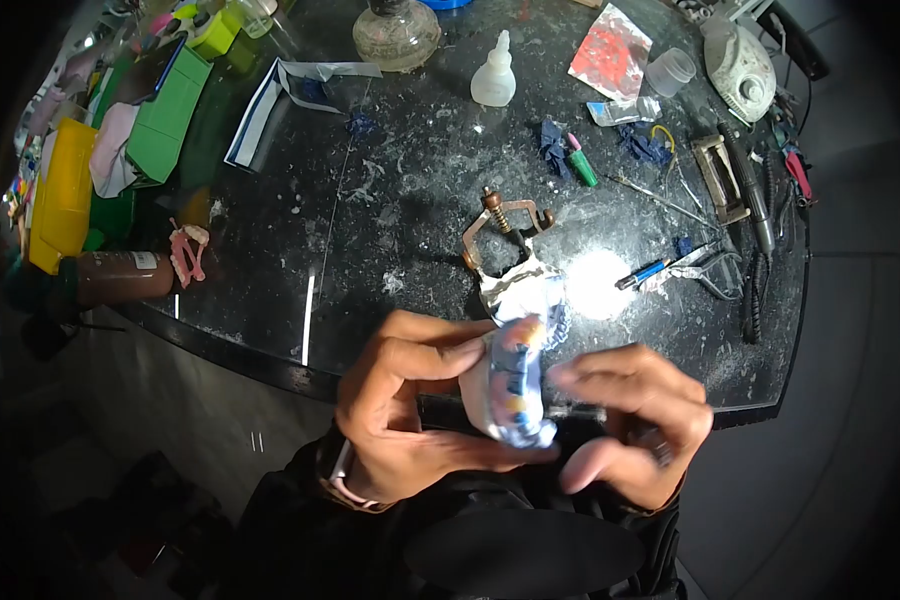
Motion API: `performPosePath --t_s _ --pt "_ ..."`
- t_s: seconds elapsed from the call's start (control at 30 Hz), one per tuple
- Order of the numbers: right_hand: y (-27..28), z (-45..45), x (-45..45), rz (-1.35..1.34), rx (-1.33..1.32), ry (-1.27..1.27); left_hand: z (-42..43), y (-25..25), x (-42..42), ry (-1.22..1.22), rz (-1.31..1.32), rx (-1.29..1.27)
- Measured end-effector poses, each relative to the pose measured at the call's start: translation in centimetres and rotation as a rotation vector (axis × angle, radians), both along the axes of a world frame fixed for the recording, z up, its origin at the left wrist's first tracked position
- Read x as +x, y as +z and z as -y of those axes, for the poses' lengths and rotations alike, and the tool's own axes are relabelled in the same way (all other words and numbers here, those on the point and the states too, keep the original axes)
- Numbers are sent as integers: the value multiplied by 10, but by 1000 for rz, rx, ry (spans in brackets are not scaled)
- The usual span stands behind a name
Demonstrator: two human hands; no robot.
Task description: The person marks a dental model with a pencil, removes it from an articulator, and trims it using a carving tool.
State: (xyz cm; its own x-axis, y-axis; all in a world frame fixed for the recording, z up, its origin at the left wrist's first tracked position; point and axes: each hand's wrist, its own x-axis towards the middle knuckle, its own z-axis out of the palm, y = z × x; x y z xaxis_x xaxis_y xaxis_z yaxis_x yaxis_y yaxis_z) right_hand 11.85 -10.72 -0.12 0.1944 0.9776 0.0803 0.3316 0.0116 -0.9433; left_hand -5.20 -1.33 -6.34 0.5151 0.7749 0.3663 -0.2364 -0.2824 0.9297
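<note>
My left hand [402,405] is closed around a dental cast [478,392], thumb on top and fingers below, just in front of the table edge. Its pale base faces left; shiny blue and white material with orange-yellow patches runs along its right side, partly blurred. Close by on the right, my right hand [635,420] has its thumb and fingers apart with nothing visible between them; its fingertips are smeared by motion. Just beyond the cast stands a brass-coloured dental articulator [492,225] with white plaster [520,285] on it, under a bright light spot.
On the dark, dusty table [390,200] lie a blue-handled tool [645,275], pliers [715,270], a handpiece [750,195] and blue scraps [553,148]. A dropper bottle [494,78] and a glass burner [397,38] stand farther back. A pink denture-shaped piece [187,255] lies left, beside a brown bottle [125,277].
</note>
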Motion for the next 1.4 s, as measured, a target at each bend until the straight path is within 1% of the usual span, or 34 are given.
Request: performPosePath --t_s 0.03,0.07,0.1,0.13,0.17,0.3,0.33,0.43,0.5,0.53,0.57,0.6,0.63,0.73,0.77,0.83,0.9,1.0,1.1,1.13,1.23,1.4 --pt "-2 -3 -3 -7 46 66 2 -2 6 107 -8 99" --pt "5 -2 -8 -19 -65 25 3 -5 8 144 -13 140" --pt "4 -6 -8 4 -78 16 4 -11 9 180 -17 181" --pt "0 -6 -7 -37 -78 8 1 -17 11 222 -10 274" --pt "-5 -6 -6 -79 -78 1 0 -20 7 226 -64 352" --pt "-8 -9 1 -175 -98 68 -6 -9 10 178 -127 336" --pt "-13 -9 4 -217 -63 97 -8 -14 20 141 29 253" --pt "-17 -9 11 -348 -87 199 -25 -2 16 -331 1 82" --pt "-22 -11 13 -300 -79 212 -31 -1 16 -626 -40 -16" --pt "-24 -11 13 -274 -72 216 -32 -1 17 -605 -42 37" --pt "-22 -11 11 -158 -38 140 -33 -2 20 -585 -44 91" --pt "-18 -9 10 35 4 23 -25 -6 20 -463 -84 15" --pt "-14 -7 9 227 43 -93 -23 -5 19 -428 -107 5" --pt "-14 15 7 264 96 -215 -19 -4 12 -351 -197 7" --pt "-12 18 6 388 95 -132 -17 -1 15 -343 -159 -40" --pt "-7 19 5 605 107 3 -17 1 16 -340 -166 -10" --pt "3 20 3 738 106 67 -14 -1 17 -312 -161 13" --pt "0 22 -8 792 169 -13 -12 0 16 -296 -178 33" --pt "7 21 -10 803 114 11 -9 0 15 -293 -195 45" --pt "6 23 -15 819 107 -43 -8 0 15 -293 -199 50" --pt "6 21 -18 835 113 -82 2 1 14 -191 -185 -121" --pt "4 20 -21 846 116 -105 6 1 15 -154 -207 -67"
